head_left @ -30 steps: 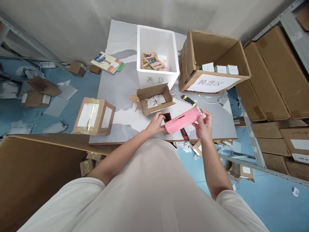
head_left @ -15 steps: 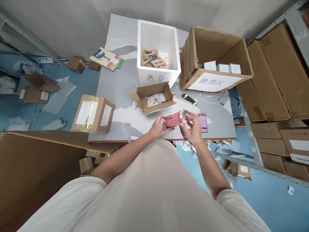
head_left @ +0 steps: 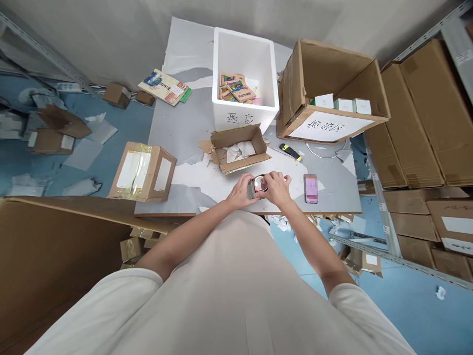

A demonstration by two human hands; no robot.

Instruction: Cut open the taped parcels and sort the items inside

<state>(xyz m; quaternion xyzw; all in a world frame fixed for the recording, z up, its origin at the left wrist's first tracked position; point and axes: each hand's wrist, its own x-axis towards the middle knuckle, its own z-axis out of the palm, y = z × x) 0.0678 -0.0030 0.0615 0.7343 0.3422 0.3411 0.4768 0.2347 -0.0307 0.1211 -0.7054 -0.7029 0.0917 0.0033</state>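
Close to the table's front edge, my left hand [head_left: 239,192] is closed around the side of a small carton [head_left: 251,189] with a greyish flap or panel. Between my hands shows the round, shiny metal end of a tumbler [head_left: 260,183]; its pink body is hidden, and it appears to sit in the carton. My right hand [head_left: 277,188] has its fingers closed on the tumbler's rim from the right. Just behind them lies an opened cardboard box [head_left: 241,162] with crumpled white paper inside.
A phone [head_left: 311,188] and a yellow-black box cutter [head_left: 290,152] lie to the right. At the back stand a white foam bin [head_left: 240,111] holding booklets and a large carton [head_left: 289,98] with white boxes. A taped parcel [head_left: 142,172] and booklets [head_left: 164,88] are on the left.
The tumbler, lying sideways with its pink body exposed before, has been turned up, so only its metal end shows. My right hand has moved left, closer to my left hand.
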